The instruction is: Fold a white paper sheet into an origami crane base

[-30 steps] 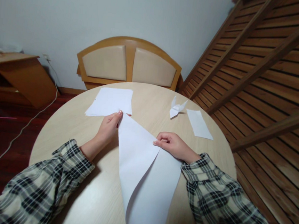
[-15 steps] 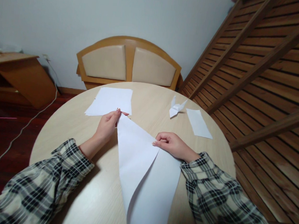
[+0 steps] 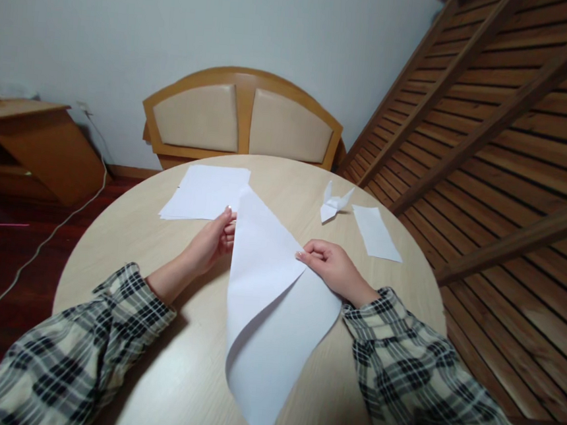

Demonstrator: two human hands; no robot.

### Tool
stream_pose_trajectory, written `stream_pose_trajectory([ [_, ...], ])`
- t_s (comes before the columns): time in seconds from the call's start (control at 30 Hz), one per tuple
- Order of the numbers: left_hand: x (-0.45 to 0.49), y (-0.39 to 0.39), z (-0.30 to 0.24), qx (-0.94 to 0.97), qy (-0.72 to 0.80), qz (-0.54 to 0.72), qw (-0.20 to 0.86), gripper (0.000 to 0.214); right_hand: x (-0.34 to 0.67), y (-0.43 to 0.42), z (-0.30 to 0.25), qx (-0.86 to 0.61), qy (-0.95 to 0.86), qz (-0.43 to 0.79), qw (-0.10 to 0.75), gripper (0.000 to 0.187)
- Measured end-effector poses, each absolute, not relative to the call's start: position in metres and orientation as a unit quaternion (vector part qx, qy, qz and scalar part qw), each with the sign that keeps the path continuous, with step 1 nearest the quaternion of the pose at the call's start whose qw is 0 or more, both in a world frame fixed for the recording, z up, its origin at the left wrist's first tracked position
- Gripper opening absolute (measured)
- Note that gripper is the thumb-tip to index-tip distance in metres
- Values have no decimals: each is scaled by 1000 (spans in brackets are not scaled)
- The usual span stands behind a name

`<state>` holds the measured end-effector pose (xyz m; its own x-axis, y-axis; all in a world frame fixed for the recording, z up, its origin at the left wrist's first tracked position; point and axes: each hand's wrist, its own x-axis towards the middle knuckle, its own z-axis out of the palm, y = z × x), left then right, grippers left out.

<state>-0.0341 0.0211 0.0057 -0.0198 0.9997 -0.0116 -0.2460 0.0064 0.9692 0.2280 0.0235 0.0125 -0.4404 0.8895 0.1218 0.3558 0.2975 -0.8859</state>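
White sheet (image 3: 268, 277): lifted over the near middle of the round table (image 3: 127, 238), turned cornerwise, one part lapped over the other. The bend along its left side is a soft, rounded curl with no crease visible; one corner points toward the wearer, another up and away.

Right hand (image 3: 331, 266): thumb and curled fingers closed in a pinch on the sheet's right-hand edge, where the overlapping flap comes to its point. Left hand (image 3: 211, 239): loosely curled, thumb close to the index finger, just beside the left edge below the upper corner. Cannot tell whether it grips or even touches the paper.

Step in hand, as judged: bringing the flap across for a diagonal fold, layers being matched, crease not yet set. Next move seems to call for edges lined up under the right pinch, leaving the left hand to flatten the bend from the corner down. Risk: the flap slipping out of line.

Outward: paper stack (image 3: 208, 193) beyond the left hand; folded paper bird (image 3: 331, 209) beyond the right, with a paper strip (image 3: 376, 232) just beside it. Past the table, a padded wooden backrest (image 3: 245, 113); at right, a slatted wooden panel (image 3: 519, 127).
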Motion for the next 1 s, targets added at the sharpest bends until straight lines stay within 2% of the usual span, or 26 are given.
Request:
stream_pose_trajectory([
  [0.1, -27, 11, 8, 461, 416, 492, 610, 31, 228, 25, 14, -440, -716, 390, 376, 37],
  [0.17, -22, 2, 14, 495, 432, 419, 627, 32, 228, 25, 15, -450, -704, 376, 401, 36],
  [0.27, -18, -10, 26, 538, 427, 378, 620, 41, 228, 26, 16, -469, -692, 349, 423, 35],
  [0.43, -17, -14, 34, 565, 404, 351, 628, 44, 231, 28, 16, -475, -687, 314, 451, 34],
  [0.8, -34, 1, 17, 571, 440, 291, 629, 30, 235, 32, 17, -495, -663, 294, 479, 37],
  [1.0, -35, 3, 17, 594, 466, 296, 586, 31, 236, 32, 18, -498, -655, 293, 487, 38],
])
